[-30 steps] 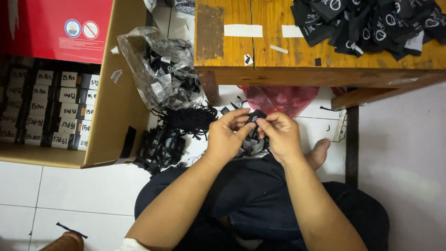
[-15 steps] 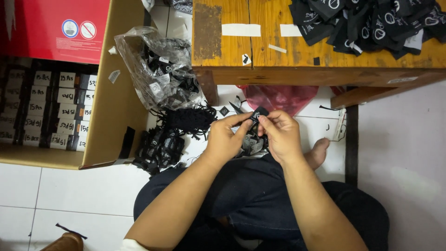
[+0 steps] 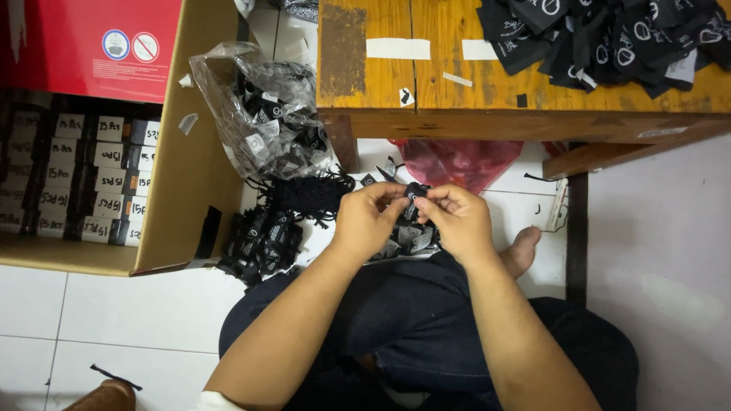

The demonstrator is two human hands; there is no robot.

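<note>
The left hand (image 3: 367, 221) and right hand (image 3: 454, 221) are pinching a small black label (image 3: 413, 196) between them, above the lap; its long axis is running up-down, tilted slightly; since a second ago the hands are sitting almost unmoved; a clear bag of labels (image 3: 263, 114) is lying beside a cardboard box (image 3: 190, 152) with a red flap; more black labels are heaped on the wooden table (image 3: 426, 84).

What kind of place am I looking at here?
Probably a small packing workroom: both hands hold black tags, a heap of tags lies on a wooden table, beside a cardboard box of labelled bundles.
</note>
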